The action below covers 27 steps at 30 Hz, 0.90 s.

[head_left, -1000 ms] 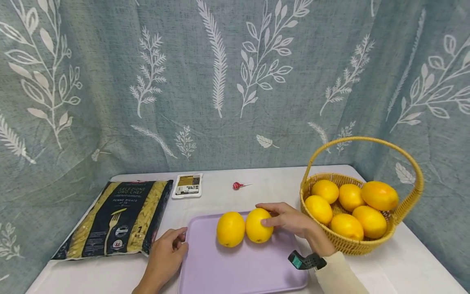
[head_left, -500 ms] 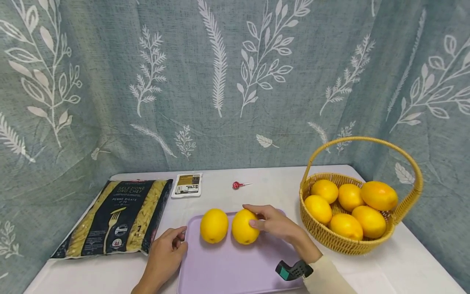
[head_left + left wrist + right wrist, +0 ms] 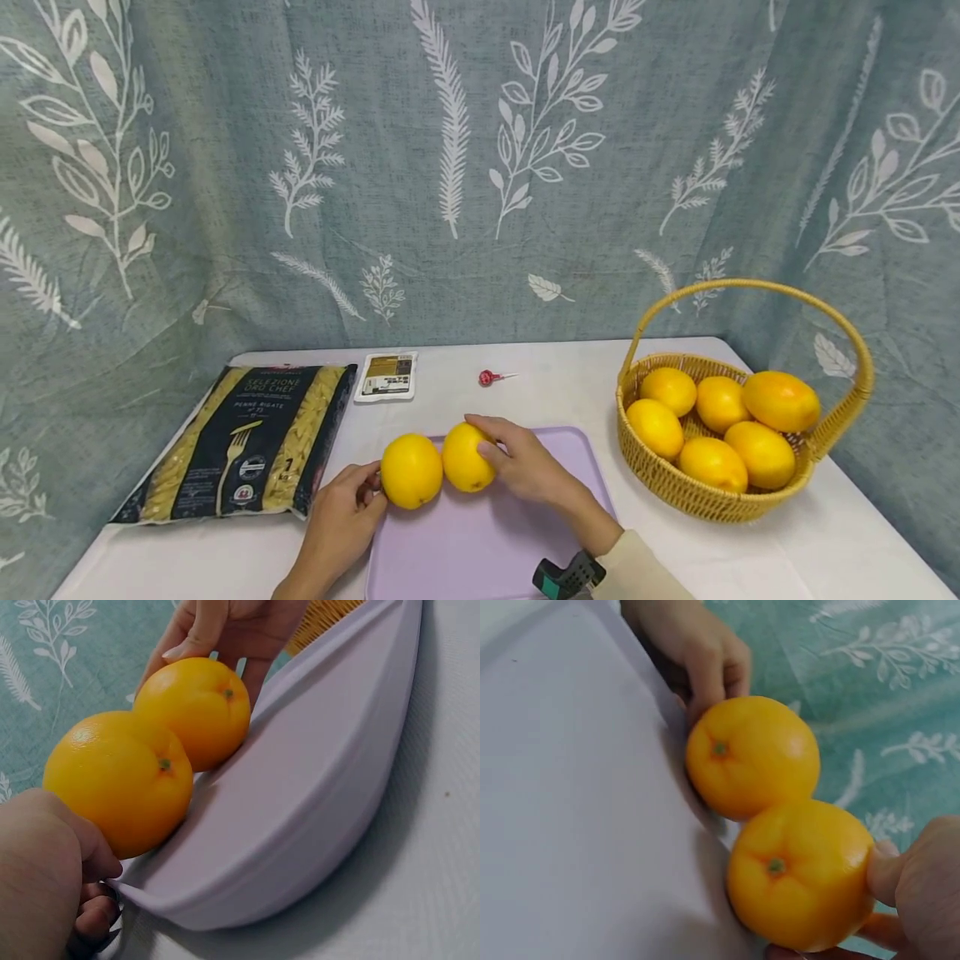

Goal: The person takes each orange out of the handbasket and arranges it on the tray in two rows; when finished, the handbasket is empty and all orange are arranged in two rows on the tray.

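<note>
Two oranges sit side by side on the lilac tray [image 3: 487,550], close to its left rim. My right hand [image 3: 521,458] holds the right orange [image 3: 467,457], thumb on the near side and fingers over its far side. The left orange [image 3: 412,472] overlaps it in every view and lies right by my left hand [image 3: 345,508]. That hand pinches the tray's left rim, with its thumb above and the other fingers curled beneath, as the left wrist view shows. Both stem ends [image 3: 776,866] are visible in the wrist views.
A wicker basket [image 3: 675,492] with a tall handle stands on the right, filled with several more oranges [image 3: 712,464]. On the left lies a bag of penne pasta [image 3: 247,442]. Behind the tray are a small flat packet [image 3: 387,377] and a red lollipop [image 3: 487,377].
My right hand has slid leftward across the tray with its orange, and the other orange has moved left ahead of it, up to my left hand. The left hand has stayed at the rim.
</note>
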### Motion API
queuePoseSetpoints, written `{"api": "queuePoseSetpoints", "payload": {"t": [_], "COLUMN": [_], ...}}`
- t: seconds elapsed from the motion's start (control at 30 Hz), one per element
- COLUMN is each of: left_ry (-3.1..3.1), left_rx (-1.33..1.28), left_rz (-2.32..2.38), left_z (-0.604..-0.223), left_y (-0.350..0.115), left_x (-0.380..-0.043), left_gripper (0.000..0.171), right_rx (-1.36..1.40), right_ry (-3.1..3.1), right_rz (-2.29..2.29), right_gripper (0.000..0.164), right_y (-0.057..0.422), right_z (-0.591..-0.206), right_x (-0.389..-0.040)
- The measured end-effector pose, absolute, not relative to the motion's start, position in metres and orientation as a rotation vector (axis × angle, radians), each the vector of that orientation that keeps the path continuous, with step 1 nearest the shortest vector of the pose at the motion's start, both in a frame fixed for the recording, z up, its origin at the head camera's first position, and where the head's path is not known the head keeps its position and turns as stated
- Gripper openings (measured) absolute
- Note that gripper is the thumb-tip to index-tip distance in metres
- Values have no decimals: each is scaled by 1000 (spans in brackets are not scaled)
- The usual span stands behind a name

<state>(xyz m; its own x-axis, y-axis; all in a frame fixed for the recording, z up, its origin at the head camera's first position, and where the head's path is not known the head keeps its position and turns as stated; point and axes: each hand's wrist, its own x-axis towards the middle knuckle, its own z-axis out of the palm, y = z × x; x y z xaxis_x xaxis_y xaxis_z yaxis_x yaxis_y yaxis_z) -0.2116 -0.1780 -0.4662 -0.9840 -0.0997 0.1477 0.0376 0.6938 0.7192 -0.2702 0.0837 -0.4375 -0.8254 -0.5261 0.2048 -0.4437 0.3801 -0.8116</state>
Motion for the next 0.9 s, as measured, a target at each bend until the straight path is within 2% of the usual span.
{"api": "queuePoseSetpoints", "payload": {"t": [0.23, 0.9], "left_ry": [-2726, -2719], "left_rx": [33, 56], "left_rz": [-1144, -1181], "left_z": [-465, -466], "left_y": [-179, -178], "left_x": [-212, -211], "left_gripper": [40, 40], "right_rx": [-876, -721], "right_ry": [2630, 2522], "right_rz": [-1372, -1467], "right_gripper": [46, 50], "right_y": [75, 89], "right_z": [-438, -433], "right_x": [-266, -266]}}
